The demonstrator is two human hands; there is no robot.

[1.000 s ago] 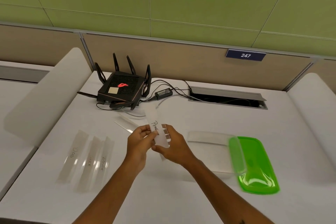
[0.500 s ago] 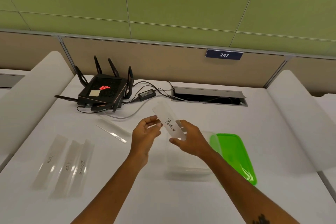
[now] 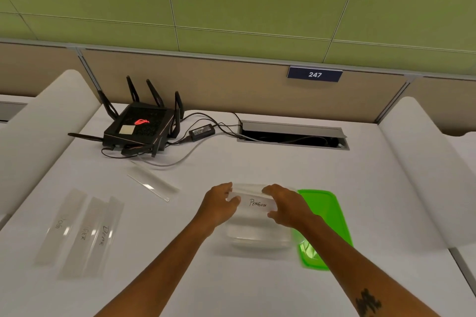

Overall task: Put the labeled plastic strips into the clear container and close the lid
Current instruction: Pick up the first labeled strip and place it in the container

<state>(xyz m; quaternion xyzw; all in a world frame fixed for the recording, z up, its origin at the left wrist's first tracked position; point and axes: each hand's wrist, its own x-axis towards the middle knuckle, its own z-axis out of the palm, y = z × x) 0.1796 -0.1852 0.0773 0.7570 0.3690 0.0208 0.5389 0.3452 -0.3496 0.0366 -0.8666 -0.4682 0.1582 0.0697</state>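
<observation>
My left hand (image 3: 219, 207) and right hand (image 3: 288, 207) pinch ends of frosted plastic strip marked "Penguin" (image 3: 253, 202), fingers closed on it, strip held flat over far end of clear rectangular plastic container (image 3: 257, 237).

Risk, my guess: strip spans container, may bridge rim instead of dropping in; springy plastic could pop out if released unevenly.

Green plastic lid (image 3: 322, 216) lies touching container's right side; could get nudged.

Three labeled strips (image 3: 82, 231) left on white tabletop (image 3: 180, 278), one clear strip (image 3: 152, 183) farther back. Black router (image 3: 140, 128), cables well apart; nothing blocks.
</observation>
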